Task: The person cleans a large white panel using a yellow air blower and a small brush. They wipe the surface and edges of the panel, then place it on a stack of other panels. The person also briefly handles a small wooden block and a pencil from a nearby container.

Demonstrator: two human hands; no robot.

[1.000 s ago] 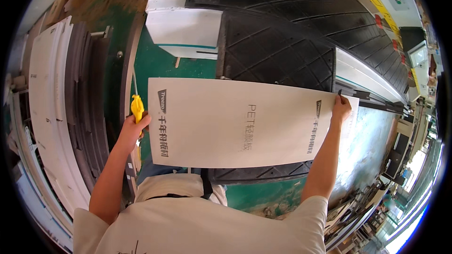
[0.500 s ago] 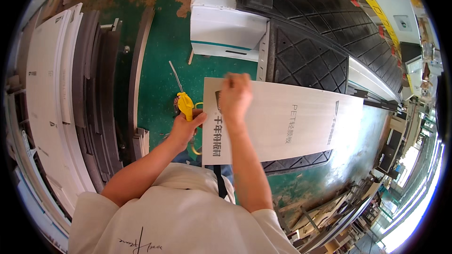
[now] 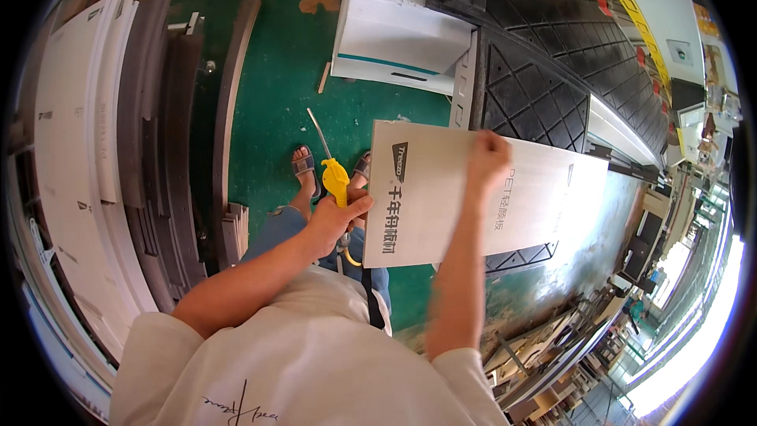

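Board (image 3: 438,197) is lying across the black bench (image 3: 532,99), left end overhanging. Your left hand (image 3: 335,219), closed, is gripping a yellow blow gun (image 3: 335,178) beside it. Your right hand (image 3: 490,156) is showing curled over the board, blurred; whether it is holding anything cannot be told.

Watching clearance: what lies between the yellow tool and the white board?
The head view shows the thumb of the left hand there, with a sandalled foot beneath.

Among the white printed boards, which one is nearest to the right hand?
The white board in front of the person, under the right hand; the other white boards are grouped at the picture's far left.
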